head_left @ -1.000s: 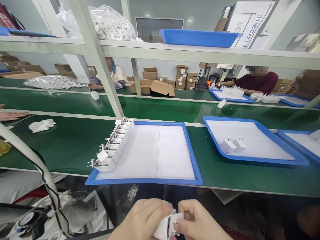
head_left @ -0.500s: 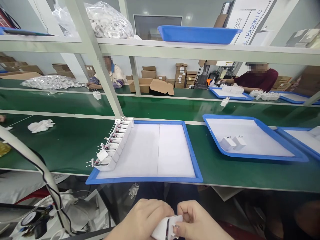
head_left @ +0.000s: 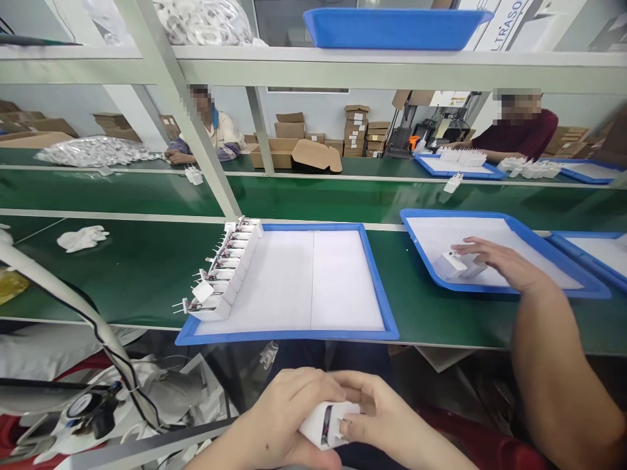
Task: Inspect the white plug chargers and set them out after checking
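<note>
Low in the view, below the bench edge, the left hand (head_left: 284,418) and the right hand (head_left: 379,418) close together around one white charger housing (head_left: 327,423), the left wrapping its body from the left and the right pinching its near end with thumb and fingertips. Beyond them on the green bench (head_left: 137,274) lies a blue tray (head_left: 294,336) with a row of white chargers (head_left: 226,274) along its left edge. To the right, a co-worker's hand (head_left: 499,264) reaches with fingers spread onto two white chargers (head_left: 458,266) in a second blue tray (head_left: 509,294).
</note>
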A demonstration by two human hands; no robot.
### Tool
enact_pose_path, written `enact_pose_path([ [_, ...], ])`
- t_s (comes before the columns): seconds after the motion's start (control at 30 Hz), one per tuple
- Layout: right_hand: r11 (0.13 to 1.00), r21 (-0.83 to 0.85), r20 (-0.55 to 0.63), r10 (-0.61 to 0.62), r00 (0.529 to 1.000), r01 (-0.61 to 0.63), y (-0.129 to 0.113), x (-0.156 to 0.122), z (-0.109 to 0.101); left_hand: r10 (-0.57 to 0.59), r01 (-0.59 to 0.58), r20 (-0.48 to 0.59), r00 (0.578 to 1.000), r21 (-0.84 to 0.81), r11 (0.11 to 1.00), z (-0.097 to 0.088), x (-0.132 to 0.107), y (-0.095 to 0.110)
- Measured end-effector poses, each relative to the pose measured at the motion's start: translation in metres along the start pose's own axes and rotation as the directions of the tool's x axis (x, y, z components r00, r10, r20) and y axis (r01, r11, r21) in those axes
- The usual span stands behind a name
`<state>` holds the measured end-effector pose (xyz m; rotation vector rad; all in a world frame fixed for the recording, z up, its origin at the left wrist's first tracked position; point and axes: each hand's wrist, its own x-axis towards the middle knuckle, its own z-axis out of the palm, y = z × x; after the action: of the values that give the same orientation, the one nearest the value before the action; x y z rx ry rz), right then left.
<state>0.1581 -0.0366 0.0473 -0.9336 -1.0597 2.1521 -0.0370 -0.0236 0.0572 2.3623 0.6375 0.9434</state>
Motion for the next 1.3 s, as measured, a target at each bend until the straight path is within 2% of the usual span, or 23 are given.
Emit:
enact_pose_path([
  [0.1,0.998,0.057,0.089,-0.028,0.996,0.023,0.004,0.000,0.001,0.037,-0.037,-0.013,0.999,-0.018,0.999,0.001,0.001,0.004],
  [0.23,0.993,0.109,-0.082,-0.034,0.996,0.043,0.020,0.002,0.001,0.010,-0.009,-0.026,1.000,0.040,0.999,0.006,0.001,0.005],
  [0.43,0.980,0.193,-0.088,-0.039,0.995,0.055,0.041,0.012,0.004,-0.073,0.077,-0.038,0.997,0.146,0.986,0.015,0.001,-0.006],
  [0.57,0.956,0.242,-0.189,-0.119,0.975,0.164,0.054,0.020,0.004,-0.087,0.143,-0.224,0.971,0.247,0.958,0.027,-0.001,-0.014],
  [0.7,0.929,0.267,-0.292,-0.176,0.940,0.257,0.058,0.023,0.005,-0.135,0.197,-0.316,0.939,0.174,0.965,0.048,-0.009,-0.016],
  [0.87,0.934,0.300,-0.244,-0.123,0.962,0.196,0.050,0.018,0.007,-0.161,0.181,-0.341,0.926,0.028,0.983,0.058,-0.011,-0.014],
  [0.97,0.968,0.155,-0.205,-0.163,0.965,0.196,0.043,0.013,0.007,-0.114,0.142,-0.366,0.923,0.049,0.989,0.052,-0.007,-0.011],
  [1.03,0.980,-0.057,-0.234,-0.198,0.952,0.190,0.038,0.009,0.008,-0.065,0.136,-0.389,0.919,0.159,0.978,0.047,-0.005,-0.008],
  [1.1,0.932,-0.329,-0.291,-0.255,0.922,0.154,0.035,0.006,0.009,-0.023,0.150,-0.409,0.912,0.281,0.948,0.041,-0.004,-0.006],
  [1.17,0.852,-0.512,-0.312,-0.304,0.900,0.110,0.033,0.004,0.009,-0.001,0.166,-0.419,0.908,0.357,0.919,0.037,-0.002,-0.003],
  [1.23,0.833,-0.545,-0.314,-0.307,0.898,0.095,0.032,0.004,0.009,0.015,0.159,-0.417,0.909,0.380,0.911,0.035,-0.002,-0.001],
  [1.3,0.888,-0.449,-0.316,-0.259,0.913,0.096,0.032,0.005,0.008,0.032,0.134,-0.404,0.914,0.377,0.916,0.034,-0.002,0.000],
])
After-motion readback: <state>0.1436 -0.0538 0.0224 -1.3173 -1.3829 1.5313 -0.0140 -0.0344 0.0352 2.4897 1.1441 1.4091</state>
